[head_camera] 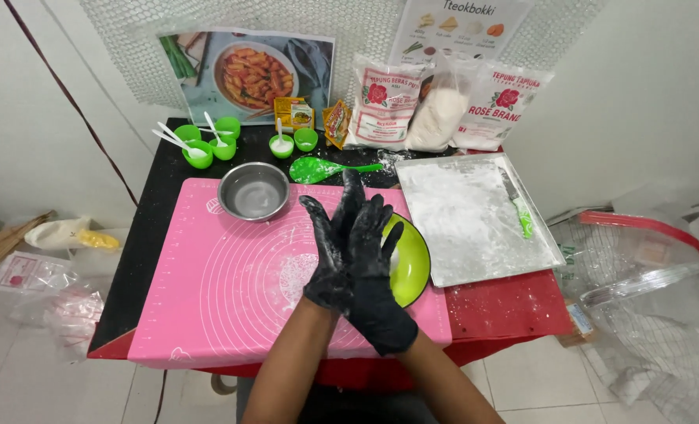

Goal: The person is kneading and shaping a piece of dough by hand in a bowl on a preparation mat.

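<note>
My left hand point(326, 250) and my right hand point(376, 276), both in black gloves, are pressed palm to palm with fingers stretched upward. They hover over the right part of a pink silicone mat point(224, 290) and partly cover a lime-green plate point(417, 263). Whether anything lies between the palms is hidden. A steel bowl point(253, 191) stands on the mat just beyond my left hand, and a green spoon point(318, 168) lies behind it.
A floured metal tray point(467, 228) with a green-handled knife point(522, 212) sits to the right on a red board point(514, 302). Small green cups point(208, 145) with white spoons and bags of flour point(385, 102) line the table's back edge. Plastic bags point(647, 275) lie at the right.
</note>
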